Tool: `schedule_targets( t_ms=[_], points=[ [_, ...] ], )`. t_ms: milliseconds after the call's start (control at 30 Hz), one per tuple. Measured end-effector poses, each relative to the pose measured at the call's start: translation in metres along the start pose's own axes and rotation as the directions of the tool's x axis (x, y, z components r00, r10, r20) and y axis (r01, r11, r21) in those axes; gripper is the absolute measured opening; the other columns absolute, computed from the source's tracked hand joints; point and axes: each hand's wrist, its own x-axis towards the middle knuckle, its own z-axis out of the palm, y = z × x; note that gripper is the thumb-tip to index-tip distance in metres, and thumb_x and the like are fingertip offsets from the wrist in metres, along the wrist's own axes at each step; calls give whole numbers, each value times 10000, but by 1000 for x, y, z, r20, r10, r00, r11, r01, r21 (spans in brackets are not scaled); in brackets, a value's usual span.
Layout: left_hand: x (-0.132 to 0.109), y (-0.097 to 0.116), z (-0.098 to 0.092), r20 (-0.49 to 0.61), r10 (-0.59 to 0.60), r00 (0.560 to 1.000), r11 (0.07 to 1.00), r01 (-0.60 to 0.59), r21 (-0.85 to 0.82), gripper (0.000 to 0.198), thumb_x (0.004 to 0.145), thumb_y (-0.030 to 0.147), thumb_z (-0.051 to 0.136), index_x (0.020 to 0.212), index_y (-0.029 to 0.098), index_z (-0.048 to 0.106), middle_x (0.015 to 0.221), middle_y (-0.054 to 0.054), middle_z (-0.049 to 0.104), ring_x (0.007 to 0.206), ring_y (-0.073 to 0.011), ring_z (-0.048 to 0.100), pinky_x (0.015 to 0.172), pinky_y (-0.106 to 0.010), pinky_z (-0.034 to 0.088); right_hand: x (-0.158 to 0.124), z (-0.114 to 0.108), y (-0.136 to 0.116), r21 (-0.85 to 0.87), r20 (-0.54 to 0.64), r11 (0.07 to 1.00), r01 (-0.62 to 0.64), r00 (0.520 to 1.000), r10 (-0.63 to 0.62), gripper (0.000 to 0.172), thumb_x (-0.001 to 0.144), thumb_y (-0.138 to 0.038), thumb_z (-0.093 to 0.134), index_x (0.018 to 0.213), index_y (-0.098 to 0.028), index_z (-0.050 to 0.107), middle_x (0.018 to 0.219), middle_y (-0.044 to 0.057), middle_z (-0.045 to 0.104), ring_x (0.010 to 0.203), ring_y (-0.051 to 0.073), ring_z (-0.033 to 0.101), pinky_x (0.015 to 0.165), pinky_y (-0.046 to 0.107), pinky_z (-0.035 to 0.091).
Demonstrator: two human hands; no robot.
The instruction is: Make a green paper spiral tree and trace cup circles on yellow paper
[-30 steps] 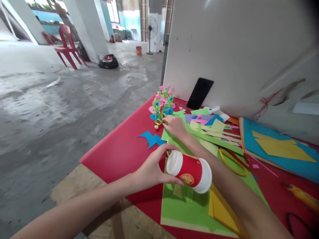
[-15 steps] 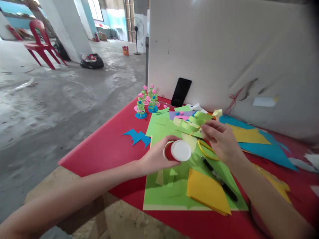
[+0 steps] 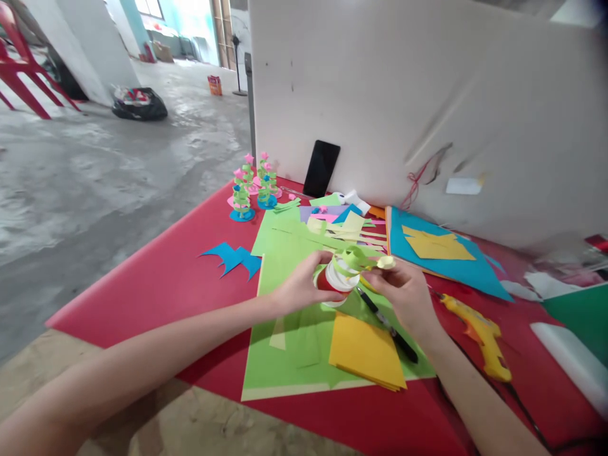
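Centrally, a red paper cup with white rim (image 3: 332, 280) is held above a large green paper sheet (image 3: 289, 354), well clear of the red table's near edge (image 3: 142, 297). The left hand (image 3: 297, 288) is clasped around it; a curled light-green paper strip (image 3: 354, 258) is pinched by the right hand (image 3: 403, 294).

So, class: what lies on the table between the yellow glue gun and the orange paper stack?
In the head view, a black pen lies between the glue gun and the orange stack.
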Motion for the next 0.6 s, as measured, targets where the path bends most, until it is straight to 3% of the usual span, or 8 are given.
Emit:
schedule_targets(
  t_ms=[300, 600],
  points=[
    [-1, -5, 0, 2, 19, 1000, 1000, -19, -18, 597, 641, 289, 732, 1130, 183, 406, 1158, -77, 487, 1098, -201, 461, 958, -364, 369, 2, -2, 6, -53, -12, 998, -22, 1000, 21, 131, 672, -285, 679, 706, -180, 609, 593, -17, 534, 551, 119, 494, 503, 239, 402],
    [-2, -14, 3, 25, 85, 996, 996, -85, 0, 646, 636, 293, 735, 1170, 197, 385, 1190, -89, 478, 1109, -217, 458, 952, -364, 377, 8, 2, 3, 0, -42, 1000, -28, 999, 28, 170, 661, -338, 682, 720, -188, 628, 579, -15, 542, 558, 115, 515, 502, 229, 421]
  ],
)
